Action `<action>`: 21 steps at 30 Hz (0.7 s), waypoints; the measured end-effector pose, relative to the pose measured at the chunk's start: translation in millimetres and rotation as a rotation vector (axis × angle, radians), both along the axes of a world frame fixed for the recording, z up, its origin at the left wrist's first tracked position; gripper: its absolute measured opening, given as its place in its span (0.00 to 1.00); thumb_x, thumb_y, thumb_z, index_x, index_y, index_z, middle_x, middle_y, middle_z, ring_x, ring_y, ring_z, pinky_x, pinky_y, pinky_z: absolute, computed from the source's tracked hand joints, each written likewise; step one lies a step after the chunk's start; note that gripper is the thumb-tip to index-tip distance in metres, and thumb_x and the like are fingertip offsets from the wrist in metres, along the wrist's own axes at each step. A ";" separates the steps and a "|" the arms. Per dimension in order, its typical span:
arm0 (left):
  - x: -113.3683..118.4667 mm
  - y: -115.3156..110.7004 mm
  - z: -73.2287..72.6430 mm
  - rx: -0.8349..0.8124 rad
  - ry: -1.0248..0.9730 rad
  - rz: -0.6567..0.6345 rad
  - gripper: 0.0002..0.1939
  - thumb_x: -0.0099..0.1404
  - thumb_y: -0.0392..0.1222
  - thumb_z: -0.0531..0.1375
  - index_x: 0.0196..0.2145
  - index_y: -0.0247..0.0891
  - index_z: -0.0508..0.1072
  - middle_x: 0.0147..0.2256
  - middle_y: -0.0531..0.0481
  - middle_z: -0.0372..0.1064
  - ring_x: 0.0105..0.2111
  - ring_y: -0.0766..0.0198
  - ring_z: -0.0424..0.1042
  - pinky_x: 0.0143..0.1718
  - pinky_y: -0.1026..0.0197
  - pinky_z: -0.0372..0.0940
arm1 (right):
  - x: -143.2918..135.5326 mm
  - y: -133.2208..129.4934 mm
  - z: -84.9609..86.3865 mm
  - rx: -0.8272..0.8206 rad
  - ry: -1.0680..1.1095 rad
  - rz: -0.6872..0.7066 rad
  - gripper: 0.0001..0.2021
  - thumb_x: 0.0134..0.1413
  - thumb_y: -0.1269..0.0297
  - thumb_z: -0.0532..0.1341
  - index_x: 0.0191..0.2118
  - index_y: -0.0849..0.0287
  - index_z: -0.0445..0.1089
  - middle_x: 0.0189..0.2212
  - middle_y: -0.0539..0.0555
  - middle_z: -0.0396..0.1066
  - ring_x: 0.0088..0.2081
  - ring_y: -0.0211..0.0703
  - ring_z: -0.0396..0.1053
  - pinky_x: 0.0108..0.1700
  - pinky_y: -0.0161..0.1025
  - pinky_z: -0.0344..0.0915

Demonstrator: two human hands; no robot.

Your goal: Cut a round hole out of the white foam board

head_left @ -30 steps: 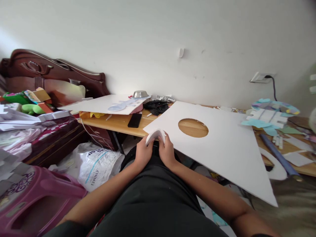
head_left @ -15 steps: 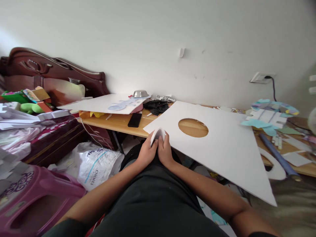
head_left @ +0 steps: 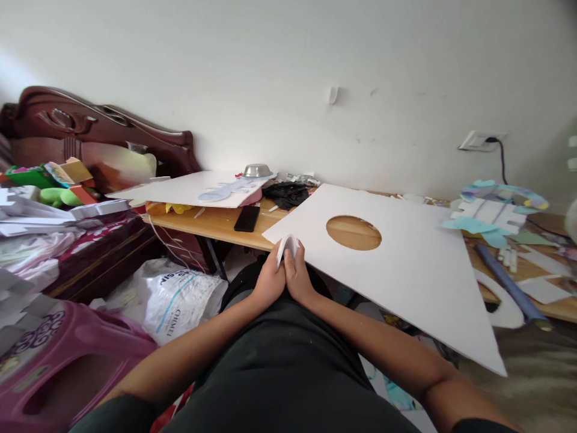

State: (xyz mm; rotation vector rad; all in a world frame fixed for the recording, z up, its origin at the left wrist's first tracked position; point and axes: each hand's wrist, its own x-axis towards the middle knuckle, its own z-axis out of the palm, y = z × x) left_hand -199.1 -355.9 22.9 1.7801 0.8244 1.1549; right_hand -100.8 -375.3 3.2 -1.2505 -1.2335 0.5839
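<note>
Both hands are closed around a small bent white piece of board, which curves into an arch above my thumbs. My left hand grips its left side and my right hand its right side, thumbs close together. The fingers behind the piece are hidden. Just beyond and to the right lies a large white board with an oval hole cut through it, wooden tabletop showing below. A black phone rests on the table ahead to the left.
Another white board bears a metal bowl. Black plastic lies between the boards. Right: a blue roll and pale cut-outs. Left: a pink stool and white sack. The large board's corner overhangs the table.
The bent piece has turned slightly and looks narrower between my hands. My thumbs have shifted a little on it. Both hands keep their hold.
</note>
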 end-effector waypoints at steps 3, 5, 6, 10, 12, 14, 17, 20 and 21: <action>-0.5 0.8 -3.1 -0.024 -0.019 -0.027 0.28 0.71 0.45 0.54 0.66 0.37 0.59 0.65 0.42 0.59 0.65 0.55 0.58 0.69 0.50 0.48 | -0.9 0.1 1.7 -0.042 0.009 0.026 0.38 0.65 0.41 0.47 0.70 0.64 0.41 0.71 0.68 0.42 0.73 0.51 0.42 0.73 0.54 0.41; -0.7 1.5 -5.1 -0.038 -0.032 -0.045 0.29 0.70 0.45 0.54 0.66 0.38 0.58 0.66 0.42 0.57 0.67 0.54 0.56 0.69 0.50 0.47 | -1.1 0.1 3.2 -0.071 0.023 0.047 0.40 0.64 0.40 0.47 0.70 0.64 0.40 0.72 0.67 0.40 0.73 0.51 0.40 0.73 0.53 0.39; -0.7 1.8 -5.9 -0.044 -0.036 -0.051 0.29 0.70 0.46 0.54 0.67 0.39 0.57 0.67 0.42 0.56 0.67 0.54 0.54 0.70 0.50 0.46 | -1.0 0.0 3.9 -0.081 0.032 0.060 0.41 0.63 0.39 0.48 0.70 0.65 0.40 0.72 0.67 0.40 0.73 0.51 0.39 0.73 0.53 0.39; 0.0 2.4 -7.2 -0.060 -0.039 -0.082 0.32 0.70 0.46 0.55 0.68 0.39 0.54 0.69 0.41 0.51 0.69 0.52 0.50 0.70 0.48 0.42 | 0.1 -0.7 5.9 -0.083 0.072 0.106 0.42 0.63 0.38 0.47 0.70 0.65 0.39 0.72 0.67 0.40 0.73 0.49 0.39 0.73 0.50 0.39; 0.4 2.3 -7.2 -0.059 -0.036 -0.106 0.33 0.70 0.46 0.55 0.69 0.38 0.52 0.69 0.40 0.50 0.69 0.53 0.49 0.71 0.48 0.41 | 1.0 -0.6 6.0 -0.078 0.093 0.127 0.42 0.63 0.38 0.48 0.71 0.63 0.39 0.72 0.65 0.40 0.73 0.48 0.39 0.73 0.50 0.39; 0.5 2.2 -7.3 -0.056 -0.031 -0.128 0.34 0.70 0.46 0.55 0.69 0.37 0.50 0.70 0.39 0.48 0.70 0.53 0.47 0.71 0.48 0.40 | 1.9 -0.2 5.5 -0.067 0.109 0.143 0.42 0.63 0.38 0.48 0.71 0.63 0.39 0.72 0.65 0.40 0.73 0.48 0.39 0.73 0.50 0.38; -0.5 2.2 -7.6 -0.053 -0.023 -0.157 0.36 0.70 0.47 0.55 0.70 0.37 0.47 0.71 0.39 0.44 0.71 0.53 0.44 0.71 0.48 0.39 | 3.2 0.2 4.5 -0.042 0.127 0.159 0.42 0.63 0.39 0.49 0.71 0.62 0.38 0.72 0.64 0.39 0.73 0.47 0.38 0.74 0.49 0.37; -3.0 2.1 -7.0 -0.043 -0.012 -0.187 0.38 0.70 0.50 0.55 0.71 0.37 0.44 0.72 0.39 0.40 0.72 0.52 0.40 0.71 0.48 0.37 | 4.6 -1.8 5.0 -0.028 0.143 0.181 0.42 0.63 0.40 0.50 0.72 0.58 0.36 0.73 0.61 0.36 0.74 0.46 0.36 0.74 0.50 0.36; -3.8 1.9 -6.7 -0.034 -0.006 -0.202 0.38 0.70 0.50 0.55 0.71 0.38 0.43 0.72 0.39 0.39 0.72 0.52 0.39 0.71 0.48 0.36 | 5.1 -3.1 5.7 -0.024 0.146 0.190 0.42 0.63 0.40 0.50 0.72 0.58 0.35 0.74 0.61 0.35 0.74 0.46 0.35 0.74 0.50 0.35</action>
